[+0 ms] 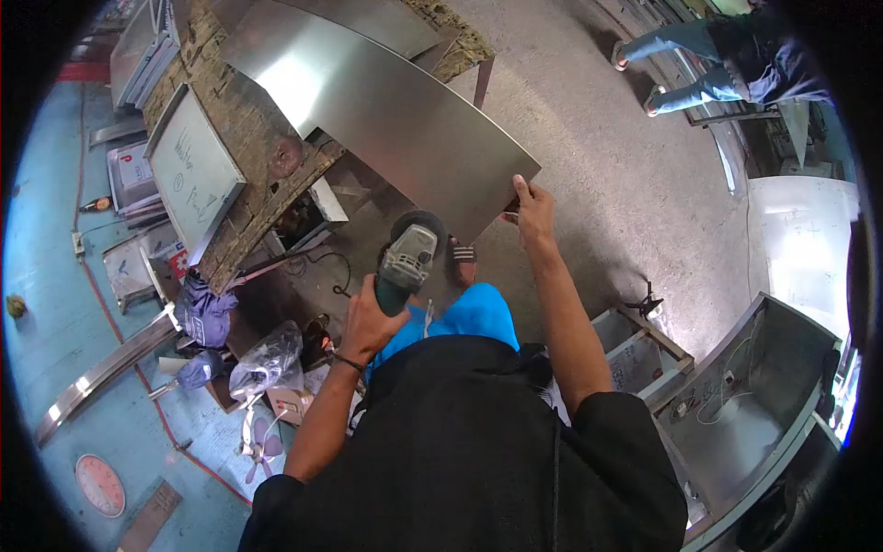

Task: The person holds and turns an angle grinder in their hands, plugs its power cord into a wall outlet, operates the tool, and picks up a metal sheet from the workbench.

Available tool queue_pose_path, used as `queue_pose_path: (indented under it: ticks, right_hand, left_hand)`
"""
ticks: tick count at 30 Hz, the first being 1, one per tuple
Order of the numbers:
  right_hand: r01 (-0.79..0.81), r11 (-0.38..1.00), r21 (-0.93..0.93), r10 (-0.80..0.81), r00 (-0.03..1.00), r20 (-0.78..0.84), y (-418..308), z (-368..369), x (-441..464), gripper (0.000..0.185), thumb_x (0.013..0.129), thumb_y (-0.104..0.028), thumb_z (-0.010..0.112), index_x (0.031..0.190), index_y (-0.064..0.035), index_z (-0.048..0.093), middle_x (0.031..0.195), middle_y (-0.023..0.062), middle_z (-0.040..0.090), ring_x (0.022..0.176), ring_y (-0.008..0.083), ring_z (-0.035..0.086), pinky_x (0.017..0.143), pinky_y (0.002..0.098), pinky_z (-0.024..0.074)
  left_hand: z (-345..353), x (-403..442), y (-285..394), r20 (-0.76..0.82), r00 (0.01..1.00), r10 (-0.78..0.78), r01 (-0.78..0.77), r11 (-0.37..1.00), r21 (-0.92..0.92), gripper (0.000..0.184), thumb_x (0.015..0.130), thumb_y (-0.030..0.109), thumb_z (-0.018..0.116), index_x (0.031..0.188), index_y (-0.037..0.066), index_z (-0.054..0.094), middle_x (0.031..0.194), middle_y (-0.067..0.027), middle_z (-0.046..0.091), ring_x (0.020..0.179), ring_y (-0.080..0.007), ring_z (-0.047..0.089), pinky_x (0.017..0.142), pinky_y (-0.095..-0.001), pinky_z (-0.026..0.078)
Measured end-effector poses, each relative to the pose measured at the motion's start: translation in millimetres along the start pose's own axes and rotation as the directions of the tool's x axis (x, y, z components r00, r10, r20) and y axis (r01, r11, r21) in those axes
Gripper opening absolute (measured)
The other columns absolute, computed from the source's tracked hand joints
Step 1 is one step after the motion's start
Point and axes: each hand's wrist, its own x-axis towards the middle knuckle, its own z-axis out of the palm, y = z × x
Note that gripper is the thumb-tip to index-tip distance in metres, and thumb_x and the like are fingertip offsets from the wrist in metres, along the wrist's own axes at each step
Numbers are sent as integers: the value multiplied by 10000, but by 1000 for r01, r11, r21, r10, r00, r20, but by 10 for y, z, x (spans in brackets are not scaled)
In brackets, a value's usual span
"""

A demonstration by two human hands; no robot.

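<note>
My left hand (371, 322) is wrapped round the dark green body of an angle grinder (410, 259). The grinder's dark disc points up, just below the near edge of a long sheet of shiny metal (414, 133). At the sheet's right corner, my right hand (532, 213) grips the edge, thumb on top and fingers partly hidden beneath. The sheet's far part lies over a worn wooden workbench (262, 124), while its near end juts out past the bench. I cannot tell whether the disc is spinning.
A framed panel with handwriting (191, 170) lies on the bench's left side. Plastic bags (267, 363) and a small fan (260, 443) sit at lower left. Metal cabinets (736, 432) stand at lower right. Another person (708, 69) is at upper right.
</note>
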Motion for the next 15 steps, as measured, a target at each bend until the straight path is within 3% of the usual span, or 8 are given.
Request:
queue_pose_path:
  ticks: [4, 9, 11, 15]
  right_hand:
    - [-23, 998, -55, 21, 999, -43, -85, 35, -44, 374, 970, -386, 607, 906, -20, 658, 807, 84, 680, 661, 170, 646, 571, 327, 526]
    - [-32, 999, 6, 32, 999, -44, -16, 12, 16, 374, 967, -385, 612, 923, -16, 655, 796, 86, 676, 650, 171, 640, 581, 326, 523]
    - [-31, 1000, 6, 31, 999, -40, 14, -12, 46, 375, 966, -385, 615, 933, -13, 653, 793, 85, 675, 648, 170, 638, 584, 327, 522]
    - [-50, 999, 2, 50, 998, -47, -43, 14, 13, 378, 961, -381, 627, 945, -4, 658, 778, 79, 672, 633, 164, 631, 575, 323, 516]
  left_hand:
    - [-13, 39, -22, -20, 1000, 8, -6, 998, 56, 672, 687, 285, 765, 1207, -46, 498, 895, -283, 662, 877, -467, 656, 743, -517, 506]
    - [-11, 82, -44, -60, 998, -1, 7, 994, 107, 664, 680, 291, 770, 1183, -49, 500, 900, -297, 657, 882, -477, 651, 743, -520, 505]
    - [29, 141, -151, 2, 1000, 6, -6, 1000, 16, 662, 680, 295, 773, 1176, -48, 502, 901, -303, 655, 891, -481, 648, 746, -523, 505]
    - [38, 124, -211, -28, 999, 38, -37, 999, 21, 654, 679, 291, 778, 1168, -46, 504, 902, -303, 658, 892, -480, 649, 749, -522, 508]
